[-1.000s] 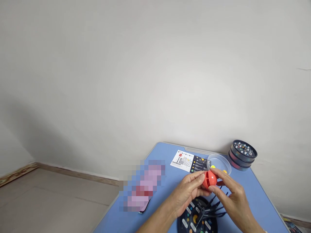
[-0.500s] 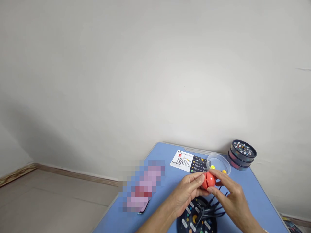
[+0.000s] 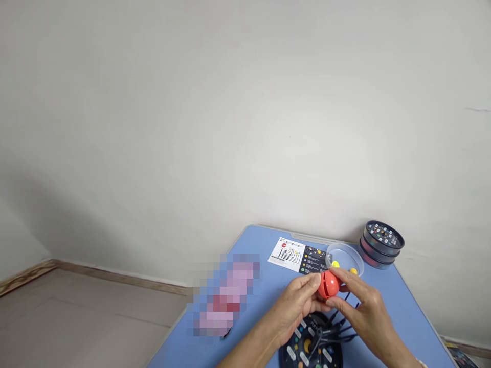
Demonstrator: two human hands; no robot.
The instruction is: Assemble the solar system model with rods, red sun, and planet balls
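Observation:
A red plastic ball point(image 3: 328, 284), made of two halves with a seam between them, is held above the blue table point(image 3: 261, 327). My left hand point(image 3: 297, 306) pinches its left side with thumb and fingers. My right hand point(image 3: 362, 306) grips its right side, fingers curled over the top. Just below the hands stands a round black base point(image 3: 307, 350) with coloured planet marks and thin black arms point(image 3: 337, 332) sticking out from its middle.
A clear round dish point(image 3: 345, 258) with small yellow balls lies behind the hands. A printed instruction sheet point(image 3: 299, 254) lies to its left. Stacked dark round discs point(image 3: 381, 243) stand at the back right corner. A blurred pink patch point(image 3: 226, 296) covers the table's left part.
Both hands have kept their hold on the red ball and shifted it only slightly; the fingers of my right hand have moved a little over it.

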